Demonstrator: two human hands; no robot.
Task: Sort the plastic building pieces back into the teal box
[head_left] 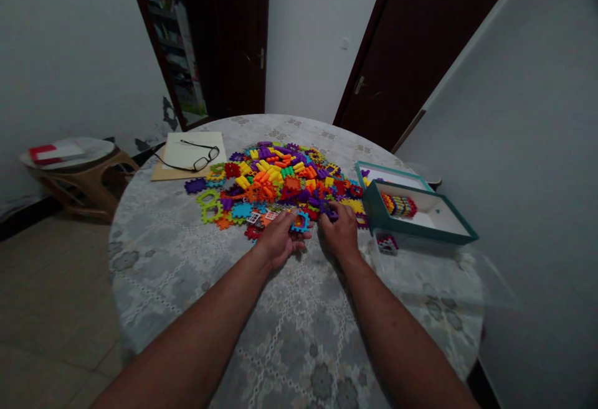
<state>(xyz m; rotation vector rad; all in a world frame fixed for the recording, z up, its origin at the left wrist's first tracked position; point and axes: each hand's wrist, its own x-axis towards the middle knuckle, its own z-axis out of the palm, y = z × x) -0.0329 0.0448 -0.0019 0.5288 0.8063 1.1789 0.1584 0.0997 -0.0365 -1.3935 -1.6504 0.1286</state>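
My left hand [279,241] is closed around a small blue building piece [300,222] with notched edges and some orange and red inside it. Close by, my right hand [341,231] pinches at a purple building piece [331,211] on the near edge of the pile; its fingertips are partly hidden. The pile [280,169] spreads beyond both hands: notched squares and rings in red, orange, purple, green and blue, with yellow, orange and purple pegs heaped on top. White lattice pieces [253,217] lie just left of my left hand.
A round table [289,340] with a patterned cloth carries everything. Right of the pile stand a green-edged box [453,219] holding a row of colourful pieces, its lid [397,175], and a clear plastic tray [420,266]. Glasses [200,163] rest on paper [175,147] at back left.
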